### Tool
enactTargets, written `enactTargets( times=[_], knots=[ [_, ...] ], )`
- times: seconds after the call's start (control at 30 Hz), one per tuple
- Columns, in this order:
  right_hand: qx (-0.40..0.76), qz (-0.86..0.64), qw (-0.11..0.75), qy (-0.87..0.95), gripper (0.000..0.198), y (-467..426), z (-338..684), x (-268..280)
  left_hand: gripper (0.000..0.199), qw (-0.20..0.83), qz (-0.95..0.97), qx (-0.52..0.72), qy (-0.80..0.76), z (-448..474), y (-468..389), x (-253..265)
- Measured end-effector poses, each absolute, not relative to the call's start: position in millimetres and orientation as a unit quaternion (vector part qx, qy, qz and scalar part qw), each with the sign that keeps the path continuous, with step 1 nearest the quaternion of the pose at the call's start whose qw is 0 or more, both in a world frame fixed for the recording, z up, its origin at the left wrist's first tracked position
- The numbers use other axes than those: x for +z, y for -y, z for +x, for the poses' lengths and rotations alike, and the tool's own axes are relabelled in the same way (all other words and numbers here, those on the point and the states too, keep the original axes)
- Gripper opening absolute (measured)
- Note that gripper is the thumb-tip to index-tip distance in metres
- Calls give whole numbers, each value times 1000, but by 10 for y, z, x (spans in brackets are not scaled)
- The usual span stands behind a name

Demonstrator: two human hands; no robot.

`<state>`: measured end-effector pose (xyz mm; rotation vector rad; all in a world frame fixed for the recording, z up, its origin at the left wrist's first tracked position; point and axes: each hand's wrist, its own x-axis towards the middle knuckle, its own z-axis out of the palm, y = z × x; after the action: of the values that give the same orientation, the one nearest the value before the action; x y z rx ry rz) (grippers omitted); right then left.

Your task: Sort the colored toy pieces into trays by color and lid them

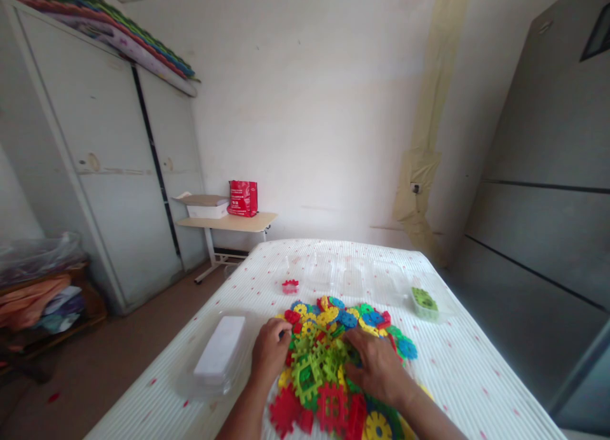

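Note:
A heap of plastic building pieces (328, 370) in red, yellow, blue and green lies on the table in front of me. At its left edge is my left hand (272, 346), its fingers curled in; whatever they may hold is hidden. My right hand (379, 364) rests over the right side of the heap, thumb and fingers apart among the pieces. Between the hands lie light green square pieces (307, 376). Nearer to me are a red square piece (332, 407) and a yellow wheel-shaped piece (378, 426).
A clear container with a white block (222, 348) stands to the left. Clear plastic trays (352, 280) line the far side, one holding red pieces (290, 287), another green pieces (424, 300). Beyond are a small desk (257, 222) with a red bag (243, 198), and cabinets.

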<state>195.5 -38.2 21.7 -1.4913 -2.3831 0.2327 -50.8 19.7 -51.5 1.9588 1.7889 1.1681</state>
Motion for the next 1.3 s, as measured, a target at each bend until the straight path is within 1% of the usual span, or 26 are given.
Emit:
enactTargets(
  times=[0.2,0.47,0.67,0.87,1.03,1.13,1.3],
  knots=[
    [56,-527,126,839,24,377,1896,119,17,129,667,399,-616,-506,-206,-517],
    [47,-531,120,837,17,400,1846,117,18,120,666,403,-616,-510,-202,-527],
    [71,-552,156,816,17,383,1896,149,18,118,669,413,-607,-513,-199,-517],
    [124,-562,240,782,19,316,1999,227,18,115,671,413,-605,-516,-206,-536],
    [141,-567,280,762,18,255,2084,232,18,117,669,408,-610,-513,-204,-532],
    [142,-570,287,757,17,211,2155,220,18,118,670,411,-607,-507,-196,-518],
    [88,-588,264,760,18,153,2283,233,18,118,668,411,-609,-506,-190,-512]
  ],
)
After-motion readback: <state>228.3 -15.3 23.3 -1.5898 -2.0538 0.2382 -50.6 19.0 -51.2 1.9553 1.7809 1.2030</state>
